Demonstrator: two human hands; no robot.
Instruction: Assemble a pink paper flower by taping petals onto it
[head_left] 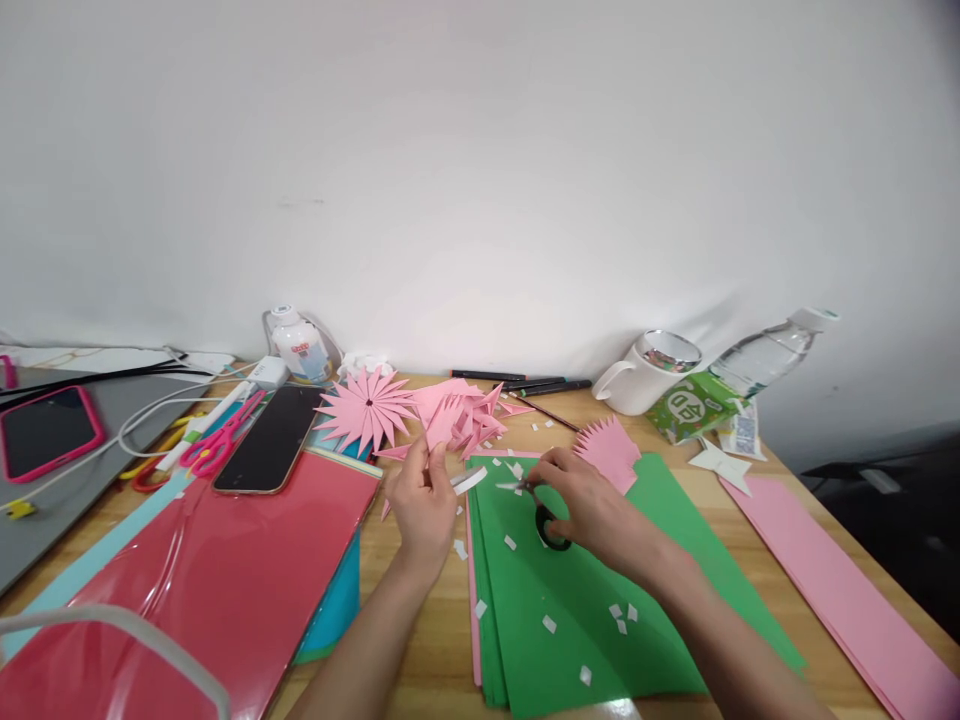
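My left hand (422,497) is closed in a pinch on a narrow white strip (471,480), which sticks out to the right of the fingers. Just beyond the fingertips are pink folded paper pieces (472,420); whether one of them is also in the pinch, I cannot tell. Small scissors with black handles (553,530) are in my right hand (592,500), their blades pointing left toward the strip but apart from it. Below both hands lies a stack of green paper (592,610), with several small white bits (550,624) scattered over it.
A pink paper pinwheel shape (367,405) and pens (540,385) lie toward the wall. To the right are a white mug (637,375), a water bottle (772,352) and pink sheets (840,590). Leftward lie a phone (268,440), pink scissors (221,440) and a red folder (202,590).
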